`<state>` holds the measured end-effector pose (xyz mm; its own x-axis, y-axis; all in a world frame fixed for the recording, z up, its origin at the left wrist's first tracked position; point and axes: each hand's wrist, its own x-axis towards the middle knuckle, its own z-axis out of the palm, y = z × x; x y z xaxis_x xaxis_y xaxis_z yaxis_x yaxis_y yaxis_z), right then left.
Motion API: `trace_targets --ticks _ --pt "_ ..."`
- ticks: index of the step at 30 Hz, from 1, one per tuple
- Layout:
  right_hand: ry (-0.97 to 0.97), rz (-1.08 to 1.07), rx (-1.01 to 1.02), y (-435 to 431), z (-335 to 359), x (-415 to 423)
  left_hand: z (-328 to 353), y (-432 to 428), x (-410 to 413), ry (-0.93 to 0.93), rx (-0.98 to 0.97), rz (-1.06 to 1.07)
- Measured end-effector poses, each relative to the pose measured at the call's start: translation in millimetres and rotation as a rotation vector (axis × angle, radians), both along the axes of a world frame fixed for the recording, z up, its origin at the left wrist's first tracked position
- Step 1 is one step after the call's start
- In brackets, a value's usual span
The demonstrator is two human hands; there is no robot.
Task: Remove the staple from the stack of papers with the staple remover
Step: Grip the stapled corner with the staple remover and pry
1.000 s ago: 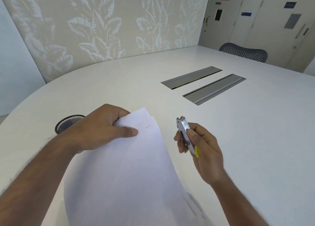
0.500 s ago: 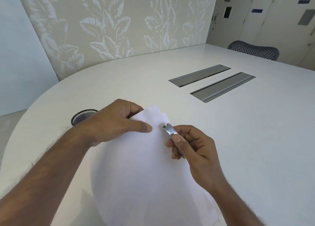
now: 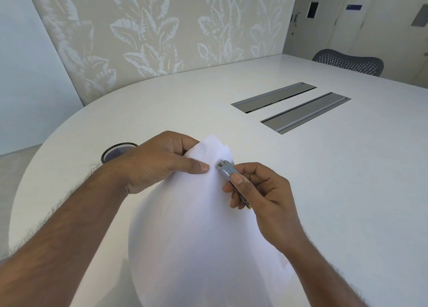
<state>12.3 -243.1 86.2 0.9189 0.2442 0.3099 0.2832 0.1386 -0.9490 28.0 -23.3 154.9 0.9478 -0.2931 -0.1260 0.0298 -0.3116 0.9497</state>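
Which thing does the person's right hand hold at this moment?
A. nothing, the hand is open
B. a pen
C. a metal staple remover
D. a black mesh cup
C: the right hand has its grip closed around the shiny metal staple remover, whose tip is at the top corner of the stack of papers, which the left hand holds.
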Motion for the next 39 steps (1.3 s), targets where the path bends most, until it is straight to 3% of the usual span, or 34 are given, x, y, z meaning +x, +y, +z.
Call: trace_targets --ticks 15,31,39 --pt "-0.065 -0.039 -0.033 1.3 1.0 -1.7 2.0 -10.0 -10.0 0.008 0.096 0.052" --pt "-0.125 -0.052 -0.108 -1.4 5.4 -1.1 2.9 -17.5 -9.8 0.031 0.035 0.136" --pt "-0.349 -0.151 -0.223 -4.0 2.7 -3.0 9.6 -22.2 -9.7 0.059 0.065 0.172"
